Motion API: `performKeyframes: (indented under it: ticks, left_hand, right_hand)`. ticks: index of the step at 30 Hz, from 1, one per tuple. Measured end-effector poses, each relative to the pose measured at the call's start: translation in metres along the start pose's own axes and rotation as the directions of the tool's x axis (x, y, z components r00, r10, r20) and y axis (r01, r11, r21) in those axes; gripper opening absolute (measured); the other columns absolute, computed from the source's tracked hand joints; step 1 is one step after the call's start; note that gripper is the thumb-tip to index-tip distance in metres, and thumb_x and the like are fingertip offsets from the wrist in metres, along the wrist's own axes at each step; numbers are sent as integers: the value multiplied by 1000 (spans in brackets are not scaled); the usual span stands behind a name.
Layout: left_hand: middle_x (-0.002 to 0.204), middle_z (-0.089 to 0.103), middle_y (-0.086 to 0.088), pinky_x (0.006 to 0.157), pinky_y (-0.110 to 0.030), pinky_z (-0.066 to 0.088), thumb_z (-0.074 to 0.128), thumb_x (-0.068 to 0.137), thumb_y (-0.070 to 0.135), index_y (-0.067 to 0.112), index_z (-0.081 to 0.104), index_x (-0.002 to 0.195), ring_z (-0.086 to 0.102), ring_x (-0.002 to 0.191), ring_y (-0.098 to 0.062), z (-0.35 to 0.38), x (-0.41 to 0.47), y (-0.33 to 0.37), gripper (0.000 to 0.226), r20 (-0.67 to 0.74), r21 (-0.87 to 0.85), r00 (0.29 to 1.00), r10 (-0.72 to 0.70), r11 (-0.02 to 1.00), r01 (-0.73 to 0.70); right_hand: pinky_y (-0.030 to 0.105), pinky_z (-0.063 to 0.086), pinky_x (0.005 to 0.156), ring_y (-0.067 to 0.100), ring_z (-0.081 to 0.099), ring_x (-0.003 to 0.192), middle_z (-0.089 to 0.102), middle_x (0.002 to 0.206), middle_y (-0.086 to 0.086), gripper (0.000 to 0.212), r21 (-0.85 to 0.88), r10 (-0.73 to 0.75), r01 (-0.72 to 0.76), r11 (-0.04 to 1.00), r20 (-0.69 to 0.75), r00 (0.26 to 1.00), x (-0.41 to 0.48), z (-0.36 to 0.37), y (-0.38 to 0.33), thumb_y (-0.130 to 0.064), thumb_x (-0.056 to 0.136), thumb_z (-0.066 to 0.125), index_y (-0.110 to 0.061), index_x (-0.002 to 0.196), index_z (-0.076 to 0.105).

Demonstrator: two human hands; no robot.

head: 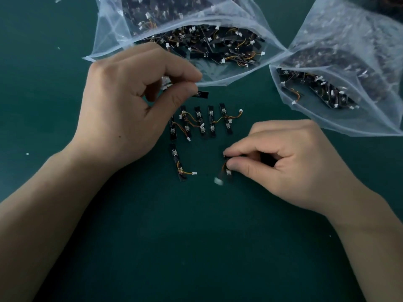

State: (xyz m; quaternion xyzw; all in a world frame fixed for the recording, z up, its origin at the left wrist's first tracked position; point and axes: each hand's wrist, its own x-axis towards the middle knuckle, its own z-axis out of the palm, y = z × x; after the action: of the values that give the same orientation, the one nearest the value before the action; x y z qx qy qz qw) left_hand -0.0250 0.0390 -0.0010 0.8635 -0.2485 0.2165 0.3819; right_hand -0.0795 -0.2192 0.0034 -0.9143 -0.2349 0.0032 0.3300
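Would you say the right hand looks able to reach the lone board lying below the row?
Probably yes: only bare green mat lies between the right hand and the lone board, though it is pinching another board, so a grip would be awkward.

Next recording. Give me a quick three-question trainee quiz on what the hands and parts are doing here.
1. True or false: the left hand pinches a black strip, and the right hand pinches a wired strip.
2. Where is the lone strip? A) inside a bag; B) flat on the green mat, below the row of strips; C) between the right hand's fingers.
3. How many clear bags of strips lie on the mat?

Key
1. True.
2. B.
3. Two.
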Motion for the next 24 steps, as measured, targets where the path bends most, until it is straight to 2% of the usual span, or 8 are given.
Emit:
performKeyframes:
  ticks: [1, 4, 6, 11, 14, 17, 24]
  left_hand:
    - [93, 69, 0, 70, -25, 43, 71, 104, 20, 10, 78, 106, 54, 71, -23, 0, 0, 0, 13, 5, -2, 1000, 0, 1000, 0]
    - [93, 69, 0, 69, -24, 43, 71, 104, 20, 9, 78, 106, 53, 71, -23, -1, 0, -1, 14, 12, -16, 1000, -5, 1000, 5]
    - [92, 69, -1, 69, -23, 42, 71, 104, 20, 9, 78, 106, 53, 71, -22, -2, -1, -1, 13, 7, -17, 1000, -12, 1000, 12]
    - [92, 69, 1, 69, -26, 44, 72, 103, 20, 9, 78, 105, 55, 71, -24, -1, -1, -2, 13, 5, -17, 1000, -8, 1000, 8]
    - [93, 67, 7, 69, -29, 44, 71, 104, 21, 10, 78, 106, 55, 71, -24, -1, -1, -2, 13, 10, -18, 1000, -3, 1000, 3]
    - [93, 65, 11, 69, -26, 44, 71, 104, 22, 10, 78, 106, 55, 70, -22, -1, 0, -1, 13, 14, -18, 1000, -2, 1000, 3]
    - [91, 69, -1, 68, -30, 45, 72, 103, 20, 10, 78, 105, 55, 69, -24, -1, 0, -1, 12, 21, -14, 1000, 1, 1000, -1]
  right_hand:
    - [29, 45, 60, 9, 63, 70, 66, 79, -14, 9, 5, 3, -3, 1000, 3, 1000, 0, 0, 0, -33, 90, 80, -26, 94, 83]
    - [16, 37, 65, -3, 57, 71, 63, 84, -16, 11, -11, 4, -4, 1000, 4, 1000, -1, -5, 2, -33, 87, 82, -23, 93, 81]
    - [13, 35, 67, -6, 55, 72, 62, 85, -16, 11, -17, -3, 4, 1000, 33, 999, -2, -8, 2, -32, 86, 82, -23, 92, 80]
    - [18, 35, 65, 2, 56, 72, 59, 84, -15, 15, -31, -15, 18, 999, 77, 997, -3, -3, -3, -33, 87, 79, -28, 101, 81]
    - [27, 41, 60, 11, 56, 70, 58, 80, -14, 13, -37, -29, 31, 999, 66, 997, -2, 2, -7, -34, 89, 77, -29, 101, 81]
    - [37, 46, 58, 14, 56, 67, 56, 77, -13, 11, -38, -39, 40, 998, 41, 998, 1, 8, -10, -35, 90, 78, -29, 99, 81]
    - [35, 44, 57, 10, 52, 66, 54, 73, -14, 12, -52, -35, 36, 998, 20, 999, 4, 11, -12, -36, 91, 77, -28, 99, 80]
